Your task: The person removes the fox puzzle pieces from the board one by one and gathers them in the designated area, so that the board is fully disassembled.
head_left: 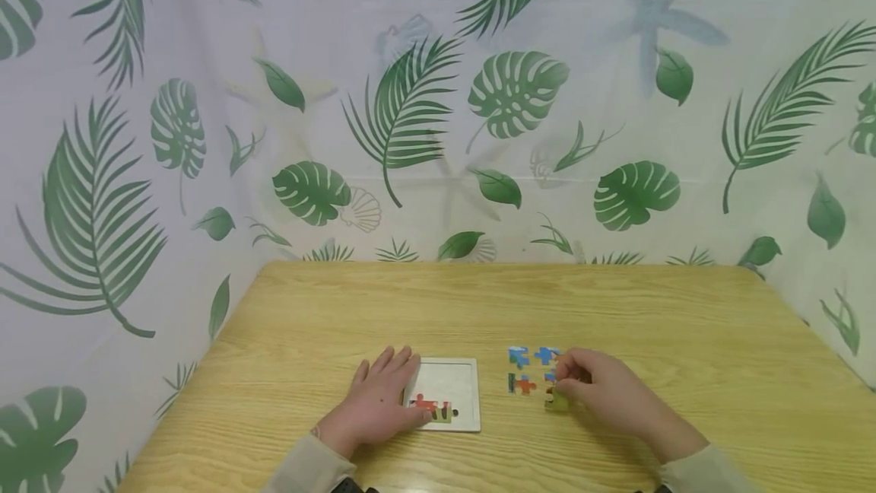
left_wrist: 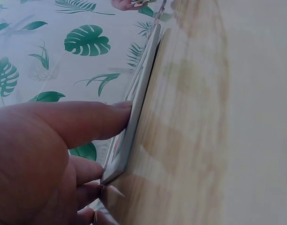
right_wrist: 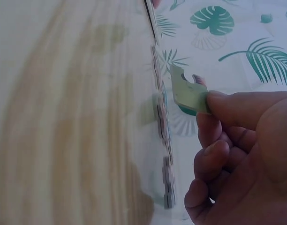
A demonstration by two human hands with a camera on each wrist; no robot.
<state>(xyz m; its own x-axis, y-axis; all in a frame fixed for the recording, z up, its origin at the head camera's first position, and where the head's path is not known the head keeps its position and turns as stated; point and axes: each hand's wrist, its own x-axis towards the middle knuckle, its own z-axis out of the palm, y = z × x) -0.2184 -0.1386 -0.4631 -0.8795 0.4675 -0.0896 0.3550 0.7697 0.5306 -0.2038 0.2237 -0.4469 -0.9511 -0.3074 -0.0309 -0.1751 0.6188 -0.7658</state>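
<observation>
A white puzzle tray (head_left: 477,394) lies on the table, with joined puzzle pieces (head_left: 441,411), red and green, along its bottom left. My left hand (head_left: 383,402) rests over the tray's left side, fingers extended; in the left wrist view its thumb (left_wrist: 96,122) touches the near rim. To the right, my right hand (head_left: 609,394) pinches a green corner puzzle piece (right_wrist: 188,93) between thumb and forefinger, held tilted above the table. Beside that hand lie several loose puzzle pieces (head_left: 518,357), mostly blue, with a red one (head_left: 525,386) among them. My right fingers partly cover some of these.
The wooden table (head_left: 328,310) extends beyond and to both sides of the tray. A white cloth (head_left: 424,120) printed with green leaves hangs behind the table and along its sides.
</observation>
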